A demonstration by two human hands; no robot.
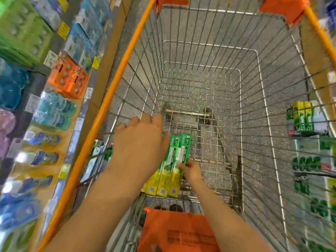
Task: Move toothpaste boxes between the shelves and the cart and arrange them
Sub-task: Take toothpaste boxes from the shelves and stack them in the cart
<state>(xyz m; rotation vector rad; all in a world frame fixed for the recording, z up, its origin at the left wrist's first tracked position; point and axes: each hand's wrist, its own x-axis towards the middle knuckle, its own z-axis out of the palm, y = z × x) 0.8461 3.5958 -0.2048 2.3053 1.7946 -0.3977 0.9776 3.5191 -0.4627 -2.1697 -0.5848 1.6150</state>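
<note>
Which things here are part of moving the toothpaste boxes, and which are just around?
Part of the job:
green and yellow toothpaste boxes in the cart
wire shopping cart
left hand over the boxes
right hand touching them

Just around:
orange packs on the left shelf
yellow price tags

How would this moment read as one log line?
left hand: open over green-and-yellow toothpaste boxes | right hand: grips boxes | place: wire shopping cart

Three green-and-yellow toothpaste boxes [172, 168] lie flat, side by side and touching, on the wire floor of the cart [236, 99]. They sit at its near left corner, long axes pointing away.
</note>
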